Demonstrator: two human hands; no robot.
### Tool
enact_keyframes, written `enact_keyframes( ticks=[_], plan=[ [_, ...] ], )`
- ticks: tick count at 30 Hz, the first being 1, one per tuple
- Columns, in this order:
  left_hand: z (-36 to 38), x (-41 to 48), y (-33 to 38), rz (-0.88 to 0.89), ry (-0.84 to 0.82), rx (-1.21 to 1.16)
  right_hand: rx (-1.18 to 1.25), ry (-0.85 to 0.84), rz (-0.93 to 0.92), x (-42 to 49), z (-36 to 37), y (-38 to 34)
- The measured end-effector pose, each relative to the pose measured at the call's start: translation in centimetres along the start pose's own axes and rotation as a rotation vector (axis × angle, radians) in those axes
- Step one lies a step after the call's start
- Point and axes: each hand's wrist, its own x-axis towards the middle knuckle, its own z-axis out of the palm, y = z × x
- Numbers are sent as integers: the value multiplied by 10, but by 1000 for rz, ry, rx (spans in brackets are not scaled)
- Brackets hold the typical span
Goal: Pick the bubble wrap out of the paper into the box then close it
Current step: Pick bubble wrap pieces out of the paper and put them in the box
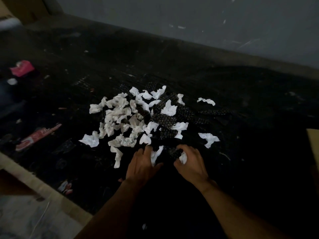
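A heap of crumpled white paper scraps (120, 116) lies on a dark table top, mixed with dark strips of bubble wrap (164, 118). Both hands rest at the near edge of the heap. My left hand (143, 166) lies flat with fingers spread, a white scrap (156, 155) beside its thumb. My right hand (191, 163) curls its fingers around a dark bubble wrap piece (173, 152), with a white scrap (183, 157) by its thumb. A corner of the cardboard box (313, 144) shows at the right edge.
Pink packaging (21, 68) lies at the far left and a red-and-white wrapper (37, 136) nearer. Loose white scraps (208, 138) sit right of the heap. The table's pale front edge (43, 185) runs diagonally at lower left. A grey wall stands behind.
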Motion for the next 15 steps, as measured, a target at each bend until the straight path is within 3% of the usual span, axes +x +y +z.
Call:
enact_keyframes(
  ticks=[2, 6, 15],
  plan=[
    [2, -2, -2, 1, -44, 77, 0, 5, 21, -4, -5, 1],
    [-9, -10, 15, -34, 168, -222, 49, 6, 62, -14, -16, 3],
    [-73, -9, 49, -20, 93, -338, 149, 81, 4, -8, -63, -32]
  ],
)
